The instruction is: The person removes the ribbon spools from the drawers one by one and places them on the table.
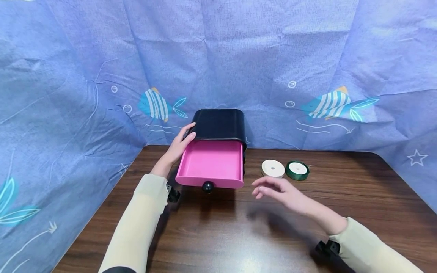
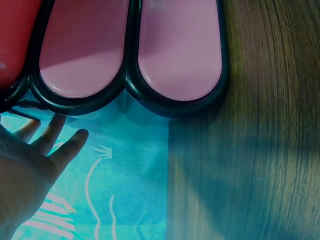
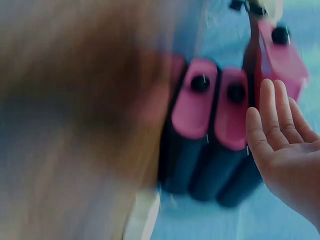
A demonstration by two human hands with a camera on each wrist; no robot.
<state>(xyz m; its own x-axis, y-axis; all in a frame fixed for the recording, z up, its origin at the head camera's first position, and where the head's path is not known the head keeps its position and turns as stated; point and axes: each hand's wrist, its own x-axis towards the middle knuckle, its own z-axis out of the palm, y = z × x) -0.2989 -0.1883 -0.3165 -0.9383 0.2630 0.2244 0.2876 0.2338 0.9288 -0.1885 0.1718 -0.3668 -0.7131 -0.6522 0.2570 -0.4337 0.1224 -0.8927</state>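
Observation:
A black cabinet with several stacked drawers stands at the back of the table. Its top pink drawer is pulled out, a round black knob on its front; nothing lies inside. My left hand rests against the cabinet's left side near the top, fingers extended; the left wrist view shows this hand beside the black rims. To the right of the drawer, my right hand hovers above the table, holding nothing, its fingers loosely bent. The right wrist view shows its fingers fairly straight.
Behind my right hand, a white ribbon roll and a green ribbon roll lie side by side on the brown wooden table. A blue curtain with fish prints hangs right behind the cabinet.

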